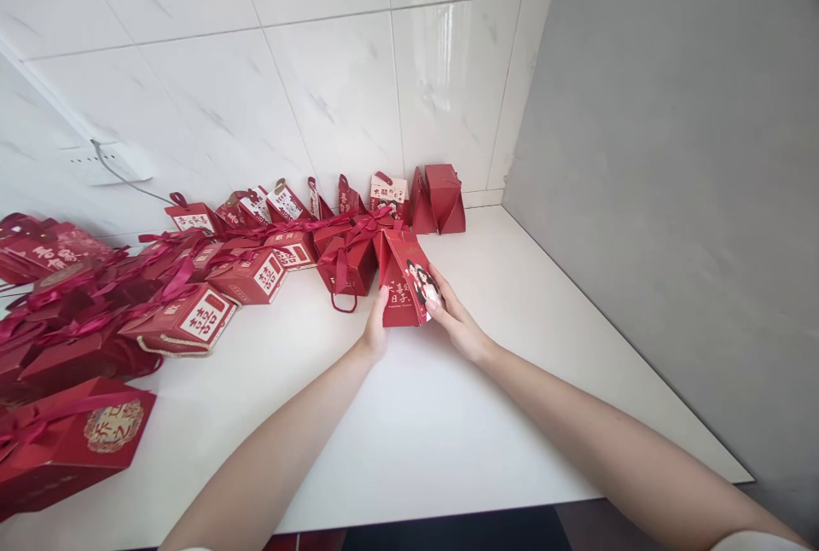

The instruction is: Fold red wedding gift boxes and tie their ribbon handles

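Observation:
Between my two hands is a red gift box (402, 288) with white characters on one face and a cartoon couple on the other. My left hand (377, 321) presses its left side, the thumb showing along the edge. On the right side, my right hand (457, 316) grips the printed face with thumb and fingers. The box's far end comes close to a ribbon-tied red box (347, 265) with a cord loop; whether they touch I cannot tell. Behind stand two plain red folded boxes (441, 200) against the wall.
Many red boxes with ribbons (185, 321) crowd the left of the white table (448, 423). A row of small handled boxes (287, 203) lines the tiled wall (333, 82). A grey panel (659, 193) borders the right side. A cable runs from a wall socket (106, 163).

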